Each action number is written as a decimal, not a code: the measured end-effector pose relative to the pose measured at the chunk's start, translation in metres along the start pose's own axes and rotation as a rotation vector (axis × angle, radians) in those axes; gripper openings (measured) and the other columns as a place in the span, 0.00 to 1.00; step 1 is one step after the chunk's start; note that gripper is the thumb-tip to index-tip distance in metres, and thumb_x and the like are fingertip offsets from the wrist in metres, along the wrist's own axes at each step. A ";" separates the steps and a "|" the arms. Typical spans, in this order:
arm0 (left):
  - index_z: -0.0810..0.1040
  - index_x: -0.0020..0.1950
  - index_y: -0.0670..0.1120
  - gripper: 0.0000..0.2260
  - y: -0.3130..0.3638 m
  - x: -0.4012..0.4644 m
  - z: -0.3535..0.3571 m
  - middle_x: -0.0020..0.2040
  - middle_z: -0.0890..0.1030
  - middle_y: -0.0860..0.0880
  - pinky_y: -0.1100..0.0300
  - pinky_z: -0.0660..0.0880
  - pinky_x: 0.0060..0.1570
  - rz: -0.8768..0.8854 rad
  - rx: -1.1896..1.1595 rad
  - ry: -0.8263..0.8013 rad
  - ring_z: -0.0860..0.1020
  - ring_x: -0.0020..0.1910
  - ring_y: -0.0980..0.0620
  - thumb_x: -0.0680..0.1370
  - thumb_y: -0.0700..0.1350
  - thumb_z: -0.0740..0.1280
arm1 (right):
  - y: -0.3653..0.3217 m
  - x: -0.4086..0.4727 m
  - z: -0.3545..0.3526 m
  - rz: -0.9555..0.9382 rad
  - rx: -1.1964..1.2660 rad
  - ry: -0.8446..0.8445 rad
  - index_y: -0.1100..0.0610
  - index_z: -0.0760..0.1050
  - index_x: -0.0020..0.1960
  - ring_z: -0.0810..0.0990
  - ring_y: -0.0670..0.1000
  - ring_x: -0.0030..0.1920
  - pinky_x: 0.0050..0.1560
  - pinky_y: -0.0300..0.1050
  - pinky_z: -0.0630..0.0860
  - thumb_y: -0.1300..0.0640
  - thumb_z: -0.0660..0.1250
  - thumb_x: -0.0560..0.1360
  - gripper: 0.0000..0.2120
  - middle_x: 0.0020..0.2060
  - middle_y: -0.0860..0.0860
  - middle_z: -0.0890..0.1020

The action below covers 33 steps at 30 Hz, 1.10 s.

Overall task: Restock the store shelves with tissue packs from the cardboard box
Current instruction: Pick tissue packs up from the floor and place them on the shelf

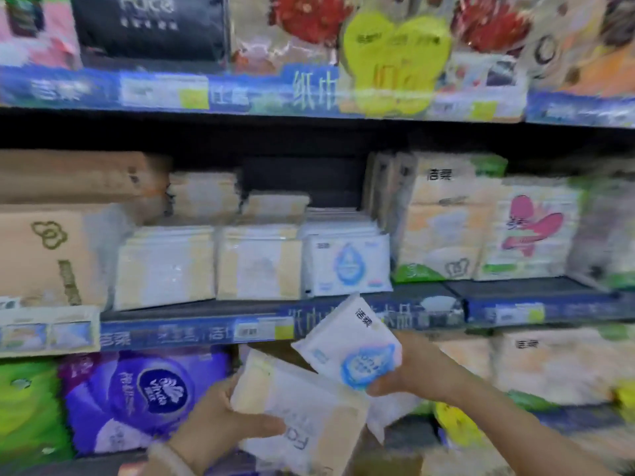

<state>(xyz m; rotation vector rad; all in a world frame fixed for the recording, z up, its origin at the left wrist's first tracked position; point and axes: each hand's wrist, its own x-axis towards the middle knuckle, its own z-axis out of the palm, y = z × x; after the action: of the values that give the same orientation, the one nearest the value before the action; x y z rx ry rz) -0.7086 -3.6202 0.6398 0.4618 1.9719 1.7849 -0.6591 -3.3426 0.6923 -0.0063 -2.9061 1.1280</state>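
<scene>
My left hand (pixel 220 419) grips a beige and white tissue pack (pixel 299 410) low in the middle, its thumb laid over the front. My right hand (pixel 409 367) holds a white tissue pack with a blue drop logo (pixel 347 345), tilted, just below the middle shelf's edge (pixel 206 329). On that shelf stand rows of matching beige packs (pixel 165 266) (pixel 257 262) and a row of white blue-drop packs (pixel 347 266). The cardboard box is out of view. The picture is blurred by motion.
Large beige tissue bundles (pixel 443 218) and a pink-flower bundle (pixel 532 231) stand right of the small packs. A brown carton (pixel 48 245) fills the shelf's left. A purple bundle (pixel 144 396) sits on the lower shelf. The top shelf carries a yellow heart-shaped price tag (pixel 395 60).
</scene>
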 end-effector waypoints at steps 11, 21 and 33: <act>0.82 0.47 0.38 0.39 0.060 0.049 0.068 0.44 0.85 0.38 0.55 0.80 0.37 0.139 -0.121 0.173 0.84 0.42 0.43 0.37 0.44 0.83 | 0.013 0.025 -0.126 -0.128 -0.040 0.057 0.59 0.80 0.42 0.74 0.36 0.29 0.28 0.27 0.68 0.66 0.77 0.63 0.10 0.28 0.40 0.81; 0.80 0.49 0.37 0.46 0.089 0.042 -0.015 0.43 0.85 0.40 0.59 0.80 0.32 0.228 -0.118 0.394 0.84 0.39 0.44 0.32 0.50 0.83 | -0.039 0.091 -0.110 -0.221 -0.015 -0.037 0.49 0.79 0.40 0.81 0.37 0.35 0.42 0.35 0.78 0.65 0.79 0.60 0.16 0.35 0.39 0.83; 0.80 0.52 0.39 0.46 0.103 0.067 -0.088 0.45 0.85 0.41 0.58 0.81 0.36 0.292 -0.084 0.348 0.84 0.44 0.44 0.37 0.54 0.83 | -0.080 0.135 -0.118 -0.129 -0.385 0.060 0.56 0.80 0.44 0.82 0.50 0.43 0.42 0.43 0.77 0.59 0.80 0.60 0.15 0.41 0.48 0.84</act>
<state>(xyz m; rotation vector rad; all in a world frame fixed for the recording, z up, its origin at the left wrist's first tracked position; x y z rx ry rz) -0.8161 -3.6481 0.7422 0.4549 2.1330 2.2497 -0.7904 -3.3199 0.8360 0.1351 -2.9670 0.5290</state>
